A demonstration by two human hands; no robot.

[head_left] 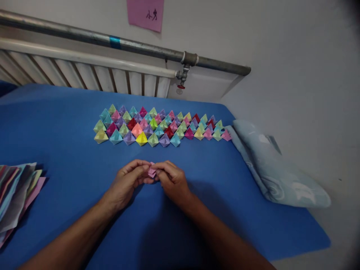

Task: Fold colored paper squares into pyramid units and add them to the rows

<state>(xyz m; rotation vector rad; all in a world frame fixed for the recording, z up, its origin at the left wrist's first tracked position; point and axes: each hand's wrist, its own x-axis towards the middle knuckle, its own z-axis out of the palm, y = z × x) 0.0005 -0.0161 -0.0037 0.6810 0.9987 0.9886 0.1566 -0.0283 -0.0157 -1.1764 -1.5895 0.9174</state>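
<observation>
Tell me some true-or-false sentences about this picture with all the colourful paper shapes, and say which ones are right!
1. The left hand and the right hand both pinch a small pink paper piece. True.
2. The folded paper shapes lie in rows beyond the hands. True.
3. The stack of flat sheets lies at the right edge. False: it lies at the left edge.
4. The cover under everything is red. False: it is blue.
5. A pale blue pillow lies to the right of the shapes. True.
</observation>
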